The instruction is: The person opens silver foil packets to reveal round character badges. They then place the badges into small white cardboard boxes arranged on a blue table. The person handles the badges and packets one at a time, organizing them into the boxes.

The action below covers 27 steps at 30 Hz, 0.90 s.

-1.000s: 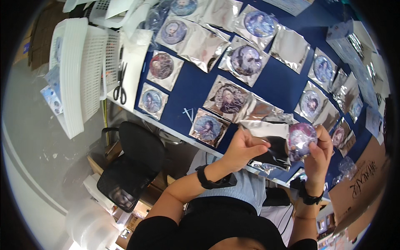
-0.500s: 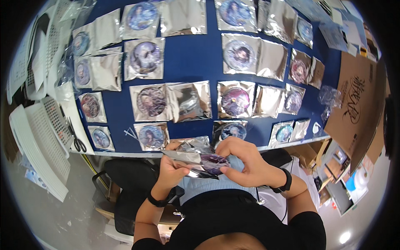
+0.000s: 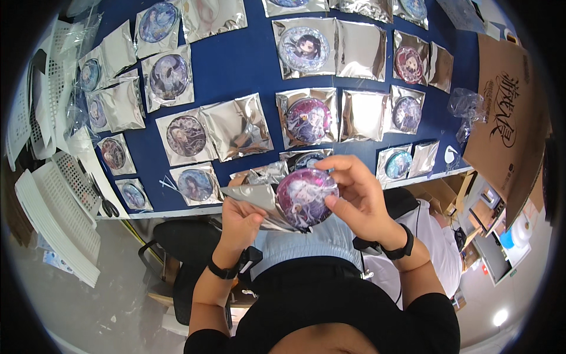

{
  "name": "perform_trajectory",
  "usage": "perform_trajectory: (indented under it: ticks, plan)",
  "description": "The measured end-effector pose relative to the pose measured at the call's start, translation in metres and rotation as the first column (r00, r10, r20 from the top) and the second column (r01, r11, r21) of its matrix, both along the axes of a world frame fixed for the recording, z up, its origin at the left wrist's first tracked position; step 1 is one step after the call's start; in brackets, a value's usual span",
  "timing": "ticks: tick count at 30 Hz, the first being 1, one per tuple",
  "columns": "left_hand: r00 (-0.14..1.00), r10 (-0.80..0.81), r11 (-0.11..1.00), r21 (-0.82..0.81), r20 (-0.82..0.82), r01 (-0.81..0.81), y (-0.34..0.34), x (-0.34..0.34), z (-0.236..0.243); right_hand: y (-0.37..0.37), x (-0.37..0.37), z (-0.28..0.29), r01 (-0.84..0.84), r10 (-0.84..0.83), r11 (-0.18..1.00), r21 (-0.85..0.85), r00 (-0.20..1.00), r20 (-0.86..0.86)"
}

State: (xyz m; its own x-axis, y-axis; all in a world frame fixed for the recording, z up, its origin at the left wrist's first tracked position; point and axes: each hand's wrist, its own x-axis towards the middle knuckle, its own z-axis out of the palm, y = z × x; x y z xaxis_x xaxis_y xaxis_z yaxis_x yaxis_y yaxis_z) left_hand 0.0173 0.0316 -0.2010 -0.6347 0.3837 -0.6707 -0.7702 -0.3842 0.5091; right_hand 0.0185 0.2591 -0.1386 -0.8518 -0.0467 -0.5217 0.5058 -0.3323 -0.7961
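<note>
Low at the front edge of the blue table [image 3: 236,71], my left hand [image 3: 239,227] grips a silver foil bag [image 3: 253,197], its fingers partly hidden behind it. My right hand [image 3: 356,200] pinches a round purple badge [image 3: 300,194] with a pale-haired cartoon figure, thumb on its face and fingers at the upper rim, against the bag's right side. More round illustrated badges lie on foil squares in rows, including a magenta one [image 3: 306,121] just beyond my hands and a blue one [image 3: 196,184] to the left.
Scissors [image 3: 106,197] lie on a white strip at left, beside white plastic baskets [image 3: 56,224]. A cardboard box [image 3: 498,130] and crumpled clear plastic [image 3: 463,112] are on the right. A black chair [image 3: 180,239] and a person's white-clothed lap [image 3: 430,253] show below the table.
The view has swung round to face the table squarely. The badge in my hands has risen slightly and tilted from nearly edge-on half a second ago to face upward, showing its picture.
</note>
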Motion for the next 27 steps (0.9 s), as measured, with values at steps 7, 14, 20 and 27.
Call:
perform_trajectory:
  ticks: [7,14,20,27]
  plan:
    - [0.999,0.027,0.998,-0.049,-0.02,-0.028,0.013,-0.002,0.006,-0.001,0.008,-0.003,0.036,-0.009,0.978,0.205,0.992,-0.129]
    - [0.997,0.001,0.996,0.088,-0.078,0.006,0.026,0.0,-0.001,-0.005,0.006,-0.005,0.007,0.316,0.762,0.648,0.869,-0.38]
    - [0.999,-0.017,1.0,-0.007,-0.038,0.017,0.042,0.0,0.003,-0.001,0.009,-0.007,0.092,0.286,0.716,0.692,0.866,-0.411]
    - [0.998,-0.06,0.994,0.098,0.025,0.057,0.052,-0.006,0.004,0.023,0.008,-0.002,0.096,-0.002,0.889,0.448,0.978,-0.206]
